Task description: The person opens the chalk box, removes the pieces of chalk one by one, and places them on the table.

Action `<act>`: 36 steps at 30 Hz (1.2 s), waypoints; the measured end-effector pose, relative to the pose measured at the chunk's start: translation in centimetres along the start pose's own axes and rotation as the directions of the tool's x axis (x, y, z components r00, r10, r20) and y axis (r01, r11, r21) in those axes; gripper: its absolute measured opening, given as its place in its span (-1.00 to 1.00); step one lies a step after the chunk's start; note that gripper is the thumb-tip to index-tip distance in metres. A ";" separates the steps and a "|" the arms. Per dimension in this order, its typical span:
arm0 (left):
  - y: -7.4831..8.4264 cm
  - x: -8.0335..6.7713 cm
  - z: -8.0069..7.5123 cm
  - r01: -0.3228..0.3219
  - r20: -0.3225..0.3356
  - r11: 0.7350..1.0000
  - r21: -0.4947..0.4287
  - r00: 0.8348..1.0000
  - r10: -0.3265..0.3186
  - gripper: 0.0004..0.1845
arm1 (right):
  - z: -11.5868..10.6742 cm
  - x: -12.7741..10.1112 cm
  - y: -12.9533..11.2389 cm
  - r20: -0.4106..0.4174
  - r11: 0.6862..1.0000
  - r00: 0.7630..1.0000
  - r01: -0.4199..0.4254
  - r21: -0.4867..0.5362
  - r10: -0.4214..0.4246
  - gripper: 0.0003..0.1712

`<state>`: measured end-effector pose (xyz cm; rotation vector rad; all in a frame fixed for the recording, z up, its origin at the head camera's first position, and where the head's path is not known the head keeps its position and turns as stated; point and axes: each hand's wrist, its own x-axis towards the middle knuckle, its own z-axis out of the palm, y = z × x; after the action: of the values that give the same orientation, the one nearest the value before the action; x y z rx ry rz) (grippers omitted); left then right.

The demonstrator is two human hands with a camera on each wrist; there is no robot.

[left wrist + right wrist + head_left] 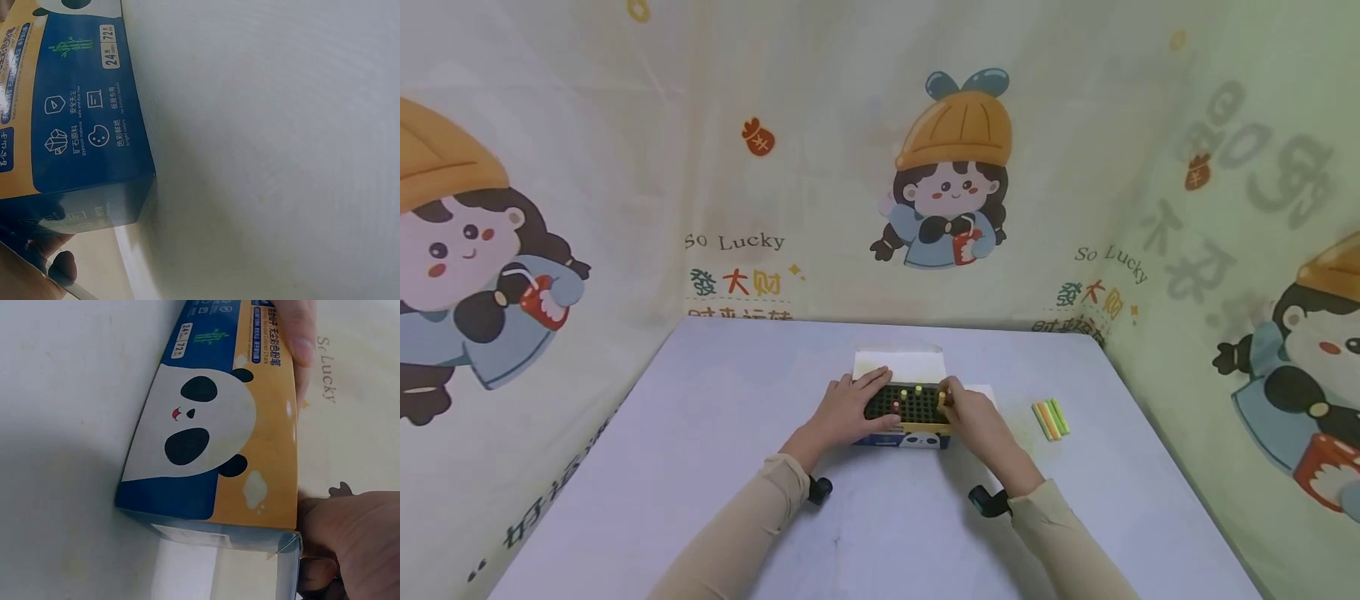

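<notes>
A blue and yellow chalk box (891, 440) with a panda face (206, 422) on its front stands on the table, its lid (901, 365) folded back. Inside is a dark grid of holes (917, 410), where a few chalk tops show, one of them reddish. My left hand (850, 410) holds the box at its left end, thumb along the front edge and fingers toward the back. At the right end of the grid, my right hand (973, 421) pinches a yellow chalk stick (942, 400). The chalk's lower end is hidden in the head view.
Several green, orange and yellow chalk sticks (1050, 419) lie side by side on the white table (737, 375), right of the box. A white sheet or flap (983, 390) shows behind my right hand. Printed cloth (827, 183) hangs around the table.
</notes>
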<state>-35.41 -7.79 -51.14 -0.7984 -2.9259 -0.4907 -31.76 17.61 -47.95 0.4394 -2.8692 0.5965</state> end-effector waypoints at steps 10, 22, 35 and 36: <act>0.0 0.1 0.2 0.005 -0.015 1.000 -0.011 1.000 -0.005 -0.04 | 0.3 0.4 0.0 0.018 0.997 0.997 -0.073 0.038 0.072 -0.80; -0.2 0.2 0.7 0.004 -0.019 1.000 -0.009 1.000 -0.004 -0.05 | 0.2 -0.1 0.1 -0.019 0.994 0.999 -0.048 0.098 0.050 -0.73; -0.1 0.0 0.5 0.012 -0.025 1.000 -0.002 1.000 -0.012 -0.06 | 0.8 -0.2 0.2 -0.072 0.985 0.996 -0.033 0.171 0.046 -0.31; -0.2 0.0 0.5 0.012 -0.023 1.000 -0.003 1.000 -0.012 -0.06 | 0.7 -0.2 0.2 -0.084 0.985 0.996 -0.027 0.171 0.041 -0.24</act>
<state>-35.47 -7.76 -51.64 -0.7714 -2.9113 -0.5022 -31.70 17.58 -48.72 0.3792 -2.7592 0.8495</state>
